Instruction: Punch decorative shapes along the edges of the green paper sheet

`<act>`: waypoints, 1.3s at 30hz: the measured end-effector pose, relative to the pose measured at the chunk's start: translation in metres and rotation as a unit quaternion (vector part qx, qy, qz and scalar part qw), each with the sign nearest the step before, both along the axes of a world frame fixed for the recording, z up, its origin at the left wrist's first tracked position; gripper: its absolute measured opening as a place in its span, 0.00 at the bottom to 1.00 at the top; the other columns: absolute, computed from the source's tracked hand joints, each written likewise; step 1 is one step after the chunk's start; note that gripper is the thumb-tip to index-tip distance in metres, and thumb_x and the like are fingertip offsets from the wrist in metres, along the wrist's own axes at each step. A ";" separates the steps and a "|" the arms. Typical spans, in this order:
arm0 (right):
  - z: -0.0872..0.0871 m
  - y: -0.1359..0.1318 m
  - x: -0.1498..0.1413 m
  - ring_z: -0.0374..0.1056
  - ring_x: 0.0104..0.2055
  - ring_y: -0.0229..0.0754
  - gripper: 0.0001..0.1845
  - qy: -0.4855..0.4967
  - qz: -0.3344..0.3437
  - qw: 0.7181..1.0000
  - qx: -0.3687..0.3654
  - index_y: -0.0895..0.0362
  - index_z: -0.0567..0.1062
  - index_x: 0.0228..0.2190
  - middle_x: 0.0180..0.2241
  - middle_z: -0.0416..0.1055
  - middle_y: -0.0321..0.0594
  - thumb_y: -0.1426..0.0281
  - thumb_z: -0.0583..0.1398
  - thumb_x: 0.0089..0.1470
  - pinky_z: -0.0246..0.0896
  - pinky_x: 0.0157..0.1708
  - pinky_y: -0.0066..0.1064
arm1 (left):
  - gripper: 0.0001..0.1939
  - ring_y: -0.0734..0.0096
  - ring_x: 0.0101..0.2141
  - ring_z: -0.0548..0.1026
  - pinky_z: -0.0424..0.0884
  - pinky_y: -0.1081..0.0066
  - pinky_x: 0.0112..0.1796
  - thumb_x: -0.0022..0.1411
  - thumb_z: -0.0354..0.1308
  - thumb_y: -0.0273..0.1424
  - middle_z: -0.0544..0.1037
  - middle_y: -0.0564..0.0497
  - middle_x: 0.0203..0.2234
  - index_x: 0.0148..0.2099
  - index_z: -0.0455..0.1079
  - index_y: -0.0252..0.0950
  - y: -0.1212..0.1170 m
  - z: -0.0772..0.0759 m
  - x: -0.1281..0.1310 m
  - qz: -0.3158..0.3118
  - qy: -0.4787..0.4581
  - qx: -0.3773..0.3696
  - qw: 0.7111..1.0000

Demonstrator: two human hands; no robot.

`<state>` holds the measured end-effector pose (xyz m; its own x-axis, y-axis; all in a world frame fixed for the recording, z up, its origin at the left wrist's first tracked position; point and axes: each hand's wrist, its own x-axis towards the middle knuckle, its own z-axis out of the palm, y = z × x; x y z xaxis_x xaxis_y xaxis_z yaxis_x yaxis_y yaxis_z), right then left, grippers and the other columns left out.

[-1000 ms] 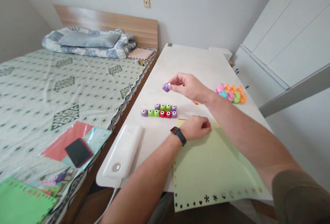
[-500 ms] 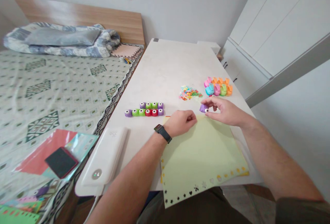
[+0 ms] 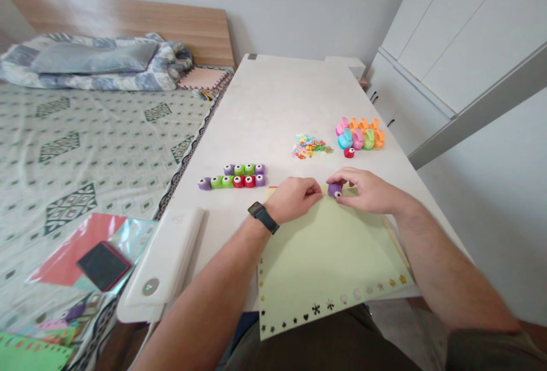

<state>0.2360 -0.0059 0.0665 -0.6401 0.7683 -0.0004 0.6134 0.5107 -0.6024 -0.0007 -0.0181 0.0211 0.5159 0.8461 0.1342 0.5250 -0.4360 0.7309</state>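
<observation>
Purple punch point(image 3: 334, 191) now at edge of paper point(image 3: 327, 251)

1 small purple punch point(image 3: 334, 190), with a round white button marked dark, sits between the right hand's point(image 3: 363, 190) thumb and fingers, tilted button-side toward the thumb. 1 pale green sheet point(image 3: 329, 251) spreads from that grip toward the body, far edge at the punch. Cut-out stars and a heart line its near edge, well apart from the grip.

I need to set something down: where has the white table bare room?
Widest: the far stretch of table, beyond confetti and colourful plastic pieces. Smaller: between confetti and punch rows. Crowded: the near side, by left hand, right hand and pale sheet.
</observation>
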 end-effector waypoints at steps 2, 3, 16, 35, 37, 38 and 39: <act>-0.001 0.000 0.000 0.71 0.44 0.45 0.21 -0.005 0.007 1.000 -0.003 0.52 0.77 0.47 0.44 0.75 0.42 0.71 0.65 0.49 0.66 0.45 0.36 | 0.08 0.72 0.31 0.76 0.69 0.75 0.33 0.64 0.56 0.32 0.81 0.51 0.31 0.39 0.76 0.36 0.000 0.000 0.000 0.000 0.003 0.005 1.000; -0.001 -0.001 0.000 0.71 0.44 0.44 0.21 -0.007 0.009 1.000 -0.005 0.52 0.77 0.47 0.43 0.75 0.42 0.71 0.65 0.49 0.66 0.45 0.36 | 0.08 0.72 0.31 0.76 0.69 0.75 0.33 0.64 0.57 0.32 0.81 0.51 0.31 0.39 0.76 0.36 0.000 0.000 0.000 -0.001 0.005 0.007 1.000; -0.009 -0.005 -0.001 0.73 0.45 0.46 0.26 -0.005 0.022 0.998 -0.062 0.49 0.75 0.52 0.46 0.77 0.39 0.71 0.63 0.50 0.65 0.47 0.36 | 0.07 0.72 0.30 0.76 0.68 0.75 0.33 0.64 0.57 0.32 0.80 0.51 0.30 0.37 0.76 0.37 -0.002 0.001 0.002 -0.013 0.029 0.017 0.999; -0.017 -0.006 -0.003 0.73 0.44 0.46 0.20 -0.005 -0.018 0.998 -0.065 0.53 0.77 0.48 0.44 0.78 0.41 0.69 0.64 0.52 0.65 0.46 0.36 | 0.07 0.72 0.31 0.76 0.68 0.74 0.34 0.64 0.56 0.31 0.80 0.51 0.30 0.38 0.75 0.37 -0.002 0.000 0.003 -0.015 0.030 0.026 0.999; -0.017 -0.006 -0.004 0.73 0.42 0.45 0.19 -0.008 -0.014 0.998 -0.066 0.53 0.77 0.46 0.42 0.78 0.40 0.69 0.64 0.51 0.65 0.45 0.36 | 0.07 0.72 0.30 0.76 0.68 0.74 0.34 0.64 0.56 0.31 0.80 0.52 0.30 0.38 0.75 0.37 -0.002 0.000 0.003 -0.016 0.029 0.027 0.999; -0.016 -0.006 -0.004 0.73 0.42 0.45 0.18 -0.008 -0.013 0.998 -0.068 0.54 0.77 0.46 0.42 0.78 0.40 0.69 0.64 0.51 0.65 0.45 0.35 | 0.07 0.72 0.30 0.76 0.68 0.74 0.34 0.64 0.56 0.30 0.80 0.52 0.29 0.38 0.75 0.37 -0.002 0.000 0.003 -0.017 0.029 0.027 0.999; -0.016 -0.006 -0.004 0.73 0.42 0.45 0.18 -0.008 -0.013 0.997 -0.070 0.54 0.77 0.45 0.42 0.78 0.40 0.69 0.64 0.50 0.65 0.44 0.35 | 0.07 0.72 0.30 0.75 0.68 0.74 0.34 0.64 0.56 0.30 0.80 0.52 0.29 0.37 0.75 0.37 -0.002 0.000 0.003 -0.016 0.028 0.027 0.999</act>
